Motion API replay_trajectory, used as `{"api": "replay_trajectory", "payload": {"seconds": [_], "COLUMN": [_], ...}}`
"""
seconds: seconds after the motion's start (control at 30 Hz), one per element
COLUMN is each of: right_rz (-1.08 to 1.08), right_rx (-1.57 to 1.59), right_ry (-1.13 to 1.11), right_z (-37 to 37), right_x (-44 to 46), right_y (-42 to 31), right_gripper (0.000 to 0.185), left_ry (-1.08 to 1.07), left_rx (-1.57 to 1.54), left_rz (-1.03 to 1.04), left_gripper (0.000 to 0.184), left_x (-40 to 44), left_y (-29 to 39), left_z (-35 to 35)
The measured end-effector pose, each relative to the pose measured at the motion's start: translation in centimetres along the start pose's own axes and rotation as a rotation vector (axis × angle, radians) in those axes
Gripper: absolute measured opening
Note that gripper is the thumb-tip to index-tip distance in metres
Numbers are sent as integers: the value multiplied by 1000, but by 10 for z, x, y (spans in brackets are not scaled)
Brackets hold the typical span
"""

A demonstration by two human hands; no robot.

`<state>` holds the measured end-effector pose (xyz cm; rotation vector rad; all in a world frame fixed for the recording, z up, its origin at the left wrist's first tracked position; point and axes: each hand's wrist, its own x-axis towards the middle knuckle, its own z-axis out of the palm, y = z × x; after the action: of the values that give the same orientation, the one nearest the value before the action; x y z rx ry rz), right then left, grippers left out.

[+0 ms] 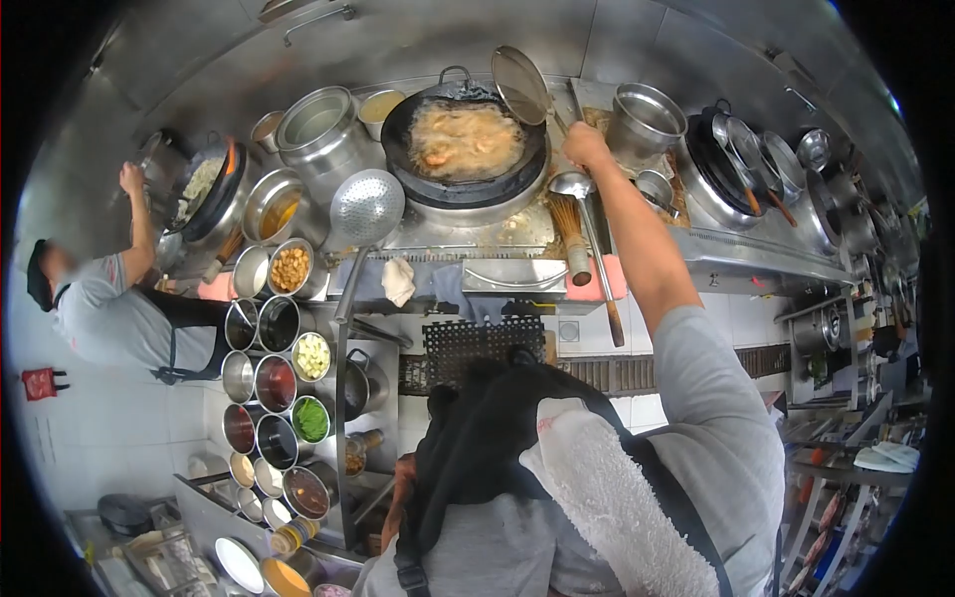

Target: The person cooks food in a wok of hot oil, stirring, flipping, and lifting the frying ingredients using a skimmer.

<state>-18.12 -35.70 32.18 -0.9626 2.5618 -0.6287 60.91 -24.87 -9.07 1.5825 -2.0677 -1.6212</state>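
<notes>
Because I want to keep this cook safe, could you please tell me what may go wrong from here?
1. The right hand holds the strainer beside the bubbling wok; hot splashes could perhaps reach the bare forearm.
2. The ladle has its handle sticking out past the counter edge, so a passing body might knock it.
3. The scoop with holes also has its handle sticking out, and might be bumped.

Metal mesh strainer (519, 85), glossy metal pot (635, 136), rough cloth towel (609, 488)
</notes>
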Motion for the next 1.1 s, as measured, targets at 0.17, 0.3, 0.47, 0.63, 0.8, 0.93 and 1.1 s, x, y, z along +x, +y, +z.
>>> {"api": "replay_trajectory", "payload": {"seconds": [0.17,0.3,0.47,0.63,0.8,0.93,1.1], "right_rz": [177,284,215,221,163,125,130], "right_rx": [444,810,728,1104,1080,1029,784], "right_ry": [-288,-613,-645,-818,-687,-440,-171], "right_z": [32,51,64,37,9,39,21], "right_x": [-8,15,-8,-40,-84,-79,-76], "right_y": [7,41,17,39,58,51,30], "right_gripper": [12,22,20,13,20,16,20], "left_ry": [-6,-6,-16,-18,-23,-27,-32], "left_rx": [-7,-16,-18,-23,-15,-5,-1], "left_rz": [-11,-19,-18,-34,-40,-40,-38], "left_gripper": [32,32,31,31,30,30,30], "left_x": [1,0,2,4,4,2,3], "left_y": [7,9,15,15,13,13,11], "left_z": [1,5,8,3,-2,-2,-5]}}
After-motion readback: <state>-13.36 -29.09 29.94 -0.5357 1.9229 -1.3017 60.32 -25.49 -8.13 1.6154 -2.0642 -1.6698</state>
